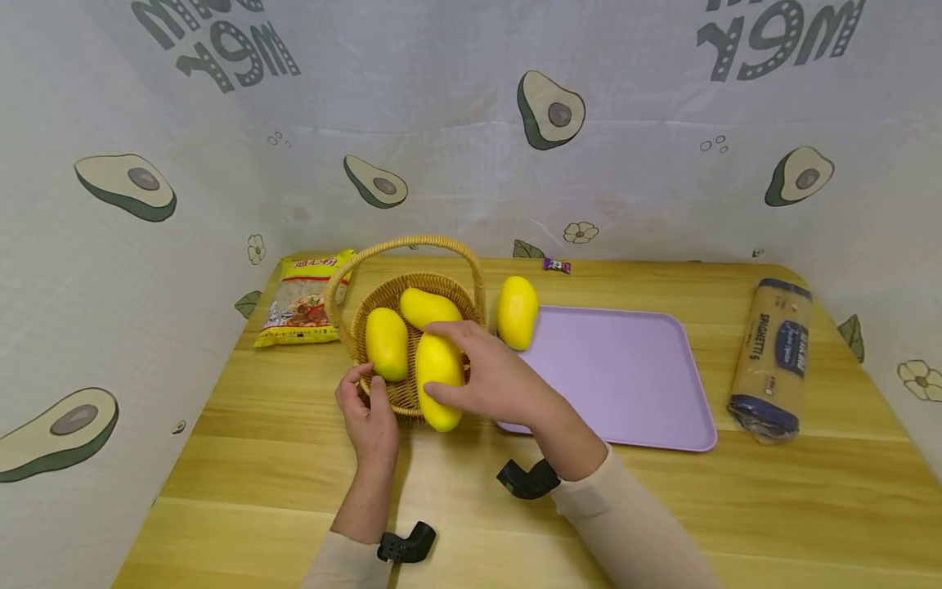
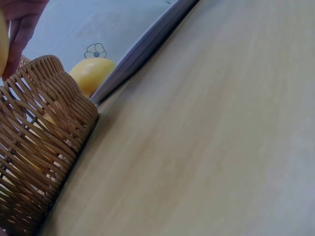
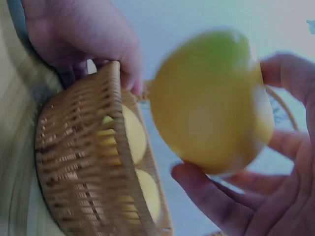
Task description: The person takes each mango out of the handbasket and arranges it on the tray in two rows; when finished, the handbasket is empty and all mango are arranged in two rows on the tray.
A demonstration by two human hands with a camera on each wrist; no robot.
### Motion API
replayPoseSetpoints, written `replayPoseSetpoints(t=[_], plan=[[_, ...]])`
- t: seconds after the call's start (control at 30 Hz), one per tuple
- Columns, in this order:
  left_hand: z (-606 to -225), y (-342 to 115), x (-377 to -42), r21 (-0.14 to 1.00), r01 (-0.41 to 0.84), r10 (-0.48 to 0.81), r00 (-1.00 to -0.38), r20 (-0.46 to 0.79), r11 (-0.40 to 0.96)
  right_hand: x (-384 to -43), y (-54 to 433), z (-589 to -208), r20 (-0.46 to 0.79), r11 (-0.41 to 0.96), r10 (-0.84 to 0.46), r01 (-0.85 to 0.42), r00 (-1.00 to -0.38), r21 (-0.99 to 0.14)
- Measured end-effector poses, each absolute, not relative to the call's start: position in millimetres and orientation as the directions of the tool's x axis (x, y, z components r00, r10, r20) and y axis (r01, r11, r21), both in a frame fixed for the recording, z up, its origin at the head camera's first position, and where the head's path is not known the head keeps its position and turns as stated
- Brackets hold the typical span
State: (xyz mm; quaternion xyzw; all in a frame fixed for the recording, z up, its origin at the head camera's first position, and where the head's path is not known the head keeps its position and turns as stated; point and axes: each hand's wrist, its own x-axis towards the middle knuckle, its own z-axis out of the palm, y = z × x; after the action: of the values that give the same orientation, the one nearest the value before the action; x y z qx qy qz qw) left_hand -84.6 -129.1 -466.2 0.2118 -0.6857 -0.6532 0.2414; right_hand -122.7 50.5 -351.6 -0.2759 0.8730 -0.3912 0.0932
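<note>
My right hand (image 1: 496,372) holds a yellow mango (image 1: 439,383) above the front right part of a wicker basket (image 1: 407,409). In the right wrist view, the held mango (image 3: 211,103) has a greenish end and is gripped between thumb and fingers. My left hand (image 1: 371,425) grips the basket's front left rim; its thumb laps over the edge in the right wrist view. Inside the basket lie a second mango (image 1: 387,343) on the left and a third mango (image 1: 429,308) at the back. The left wrist view shows the basket's woven side (image 2: 44,128), but hardly any of the left hand.
Another mango (image 1: 518,312) lies right of the basket, by the corner of a lilac tray (image 1: 618,372). A yellow food packet (image 1: 302,303) is behind left, a spaghetti pack (image 1: 773,356) far right. A small purple wrapper (image 1: 557,265) lies at the back. The basket's handle (image 1: 412,242) arches upright.
</note>
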Motion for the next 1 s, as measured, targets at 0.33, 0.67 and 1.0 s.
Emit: replayPoseSetpoints(t=[0.33,0.67,1.0], plan=[[-467,-129,-88,0.998,0.043,-0.595,-0.802,0.062,0.046,-109,108,-352,0.014,0.515,-0.659,-0.464,-0.752,-0.721],[-465,-129,-88,0.998,0.018,-0.594,-0.803,0.046,0.052,-127,155,-364,-0.045,0.532,-0.471,-0.243,-0.881,-0.811],[-467,-129,-85,0.997,0.026,-0.604,-0.794,0.065,0.073,-142,187,-370,-0.111,0.566,-0.227,-0.038,-0.967,-0.823]])
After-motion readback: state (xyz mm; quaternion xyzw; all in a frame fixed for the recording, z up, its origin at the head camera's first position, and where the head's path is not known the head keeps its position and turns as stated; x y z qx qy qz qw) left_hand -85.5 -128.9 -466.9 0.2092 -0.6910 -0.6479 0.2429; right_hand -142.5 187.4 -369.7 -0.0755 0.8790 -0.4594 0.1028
